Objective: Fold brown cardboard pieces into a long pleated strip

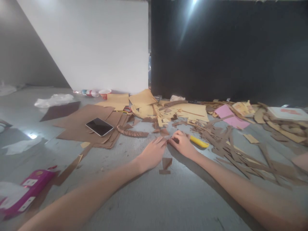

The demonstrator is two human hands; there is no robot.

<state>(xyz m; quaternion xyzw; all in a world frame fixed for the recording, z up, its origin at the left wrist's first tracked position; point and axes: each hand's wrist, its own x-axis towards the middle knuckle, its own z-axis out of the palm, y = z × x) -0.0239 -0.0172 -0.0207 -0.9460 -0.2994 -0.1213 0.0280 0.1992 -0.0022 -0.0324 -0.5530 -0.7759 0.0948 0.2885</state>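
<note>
My left hand [155,152] rests on the grey table with its fingers bent and close together. Against its fingertips, my right hand [183,145] has thumb and forefinger pinched. Whatever lies between the fingertips is too small and hidden to make out. Just right of my right hand is a yellow-handled tool [199,141], like a utility knife. Close below the hands lie a folded brown paper piece [167,163] and a short brown strip [165,172]. Beyond my left hand lies a curved, pleated brown paper strip [132,132], with small brown triangles [164,132] near the fingertips.
A phone [99,127] lies on stacked brown sheets [74,123]. Brown scraps [228,144] spread rightward, near pink paper [231,116]. Yellow sheets [117,99], a paper cup [105,93] and a bottle [90,93] stand behind. At left is a magenta tissue pack [36,183]. Another person's skin shows [300,161].
</note>
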